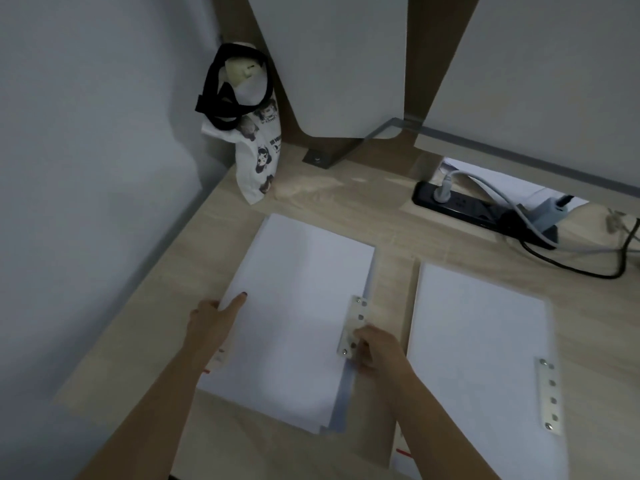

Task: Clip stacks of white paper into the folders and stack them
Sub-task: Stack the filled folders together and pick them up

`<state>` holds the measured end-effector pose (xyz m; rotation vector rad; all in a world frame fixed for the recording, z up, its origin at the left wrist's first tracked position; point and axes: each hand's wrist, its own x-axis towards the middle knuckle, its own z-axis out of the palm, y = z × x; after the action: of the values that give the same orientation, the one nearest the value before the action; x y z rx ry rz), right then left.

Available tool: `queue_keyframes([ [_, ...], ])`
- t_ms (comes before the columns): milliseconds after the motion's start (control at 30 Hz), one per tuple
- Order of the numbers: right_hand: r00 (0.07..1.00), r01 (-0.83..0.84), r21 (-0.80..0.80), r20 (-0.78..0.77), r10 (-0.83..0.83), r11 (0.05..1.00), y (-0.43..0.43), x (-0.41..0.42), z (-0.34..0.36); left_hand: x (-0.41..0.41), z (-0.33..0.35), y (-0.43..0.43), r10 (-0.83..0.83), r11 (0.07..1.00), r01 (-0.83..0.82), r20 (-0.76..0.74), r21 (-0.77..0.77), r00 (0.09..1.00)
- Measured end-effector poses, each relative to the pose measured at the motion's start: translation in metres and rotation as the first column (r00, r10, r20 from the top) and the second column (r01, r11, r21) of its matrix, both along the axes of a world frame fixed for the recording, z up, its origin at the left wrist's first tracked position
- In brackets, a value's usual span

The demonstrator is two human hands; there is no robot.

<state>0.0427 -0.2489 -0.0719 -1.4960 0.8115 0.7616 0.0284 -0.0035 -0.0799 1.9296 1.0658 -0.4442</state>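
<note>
A stack of white paper lies in a translucent folder on the desk's left half. My left hand rests on the stack's left edge, forefinger stretched onto the paper. My right hand is at the folder's right edge, its fingers closed on the lower end of the metal clip bar. A second stack of white paper lies to the right with its own metal clip bar along its right edge.
A printed white tote bag with black straps stands at the back left against the wall. A black power strip with plugs and cables lies at the back right. The wooden desk shows between the two stacks.
</note>
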Motion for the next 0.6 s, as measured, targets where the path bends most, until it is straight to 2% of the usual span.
queue_keyframes([
  [167,0.999,-0.024,-0.060,0.022,0.026,0.998,-0.002,0.002,-0.002,0.005,0.007,0.003,0.149,0.984,-0.145,0.032,-0.106,0.988],
  [300,0.993,-0.013,-0.012,0.121,0.014,1.000,0.000,-0.006,-0.002,-0.014,0.002,0.014,0.240,0.915,-0.233,-0.019,-0.331,0.971],
  [367,0.984,0.034,0.046,0.173,-0.042,0.998,-0.003,-0.008,0.002,-0.019,0.007,0.010,0.243,0.876,-0.206,0.031,-0.436,0.970],
  [433,0.978,0.036,0.079,0.204,-0.052,0.996,-0.008,-0.009,0.004,-0.023,0.012,0.007,0.247,0.862,-0.187,0.070,-0.471,0.966],
  [500,0.949,0.087,0.118,0.292,-0.118,0.989,-0.029,-0.024,0.023,-0.030,0.034,-0.010,0.180,0.861,-0.072,0.168,-0.503,0.969],
  [600,0.936,0.077,0.137,0.331,-0.119,0.987,-0.045,-0.023,0.029,-0.029,0.045,-0.015,0.156,0.876,-0.001,0.282,-0.482,0.947],
])
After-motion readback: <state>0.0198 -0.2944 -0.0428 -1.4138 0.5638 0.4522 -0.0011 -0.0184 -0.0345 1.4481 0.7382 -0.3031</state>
